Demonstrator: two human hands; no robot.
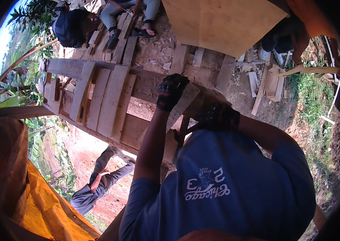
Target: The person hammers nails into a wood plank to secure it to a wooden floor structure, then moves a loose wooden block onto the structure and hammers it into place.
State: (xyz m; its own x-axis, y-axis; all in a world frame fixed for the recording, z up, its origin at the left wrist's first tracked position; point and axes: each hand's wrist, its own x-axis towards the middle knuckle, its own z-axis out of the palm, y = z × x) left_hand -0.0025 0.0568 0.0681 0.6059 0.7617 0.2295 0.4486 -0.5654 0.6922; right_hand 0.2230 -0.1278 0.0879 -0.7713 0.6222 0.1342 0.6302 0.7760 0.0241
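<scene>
From my remote seat, I find the pale, narrow wooden plank slanting over the long brown timber beams. The black-gloved left hand curls at its upper end; the black-gloved right hand is apart, to the right, against dark wood. I cannot tell whether either grips. I'd press the plank flat, fingertips clear of its underside, pushing evenly so it doesn't slide toward the loose pale boards leftward.
</scene>
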